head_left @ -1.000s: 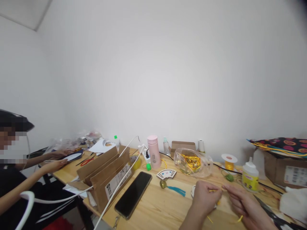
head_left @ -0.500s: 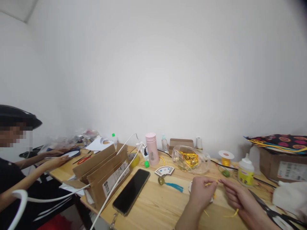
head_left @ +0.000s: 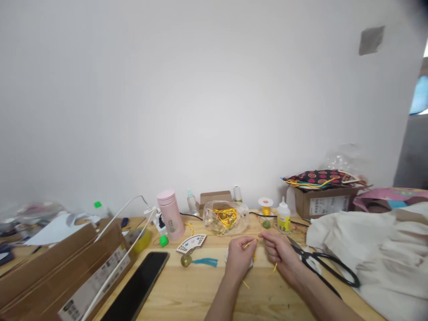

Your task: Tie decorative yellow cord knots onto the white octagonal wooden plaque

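My left hand (head_left: 239,257) is closed in a pinch on a thin yellow cord (head_left: 248,244), above the wooden table. Close beside it, my right hand (head_left: 279,252) pinches the same cord, and a loose yellow end hangs below its fingers. A pale piece shows partly behind my left hand; most of it is hidden. To the left lies a fan-shaped decorated plaque (head_left: 191,243) with a brass-coloured coin (head_left: 186,260) and a blue tassel (head_left: 205,261). Black-handled scissors (head_left: 336,267) lie to the right of my right hand.
A clear bag of yellow cord (head_left: 225,217), a cord spool (head_left: 265,207) and a glue bottle (head_left: 284,217) stand behind my hands. Leftward are a pink flask (head_left: 171,215), a phone (head_left: 137,285) and a cardboard box (head_left: 96,272). White cloth (head_left: 371,240) covers the right side.
The view has swung to the right, so the person at the left is out of sight and more cloth shows at the right. Both hands keep their pinch on the cord.
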`<act>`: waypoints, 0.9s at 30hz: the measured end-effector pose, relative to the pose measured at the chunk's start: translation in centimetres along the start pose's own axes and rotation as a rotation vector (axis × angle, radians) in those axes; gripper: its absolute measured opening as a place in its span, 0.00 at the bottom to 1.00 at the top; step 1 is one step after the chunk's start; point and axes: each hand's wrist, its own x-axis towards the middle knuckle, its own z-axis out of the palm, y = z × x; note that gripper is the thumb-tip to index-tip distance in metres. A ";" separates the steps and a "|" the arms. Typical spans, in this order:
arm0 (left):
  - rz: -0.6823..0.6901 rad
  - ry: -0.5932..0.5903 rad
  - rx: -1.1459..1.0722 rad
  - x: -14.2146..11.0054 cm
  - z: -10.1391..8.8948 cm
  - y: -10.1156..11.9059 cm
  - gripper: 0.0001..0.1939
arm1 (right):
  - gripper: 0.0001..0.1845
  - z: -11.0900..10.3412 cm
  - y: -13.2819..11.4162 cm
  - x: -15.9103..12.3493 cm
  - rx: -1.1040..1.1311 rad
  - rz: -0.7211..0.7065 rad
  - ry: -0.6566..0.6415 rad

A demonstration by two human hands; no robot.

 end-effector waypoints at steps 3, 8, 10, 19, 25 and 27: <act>-0.076 -0.008 -0.077 0.1 0.1 -0.3 0.15 | 0.09 -0.1 -0.1 -0.1 0.002 0.022 -0.024; -0.135 0.016 -0.156 0.2 0.2 -0.8 0.14 | 0.09 -0.1 -0.1 -0.1 0.016 0.046 -0.028; -0.136 0.047 -0.165 0.3 0.1 -0.7 0.14 | 0.09 -0.1 -0.1 -0.1 0.037 0.055 -0.029; -0.097 0.094 -0.075 0.3 -0.3 -0.1 0.13 | 0.08 -0.2 -0.2 -0.1 0.078 0.095 -0.054; -0.130 0.092 -0.119 0.3 -0.2 -0.2 0.14 | 0.08 -0.1 -0.2 -0.1 0.084 0.091 -0.056; -0.125 0.091 -0.112 0.3 -0.2 -0.2 0.13 | 0.08 -0.2 -0.2 -0.1 0.081 0.088 -0.052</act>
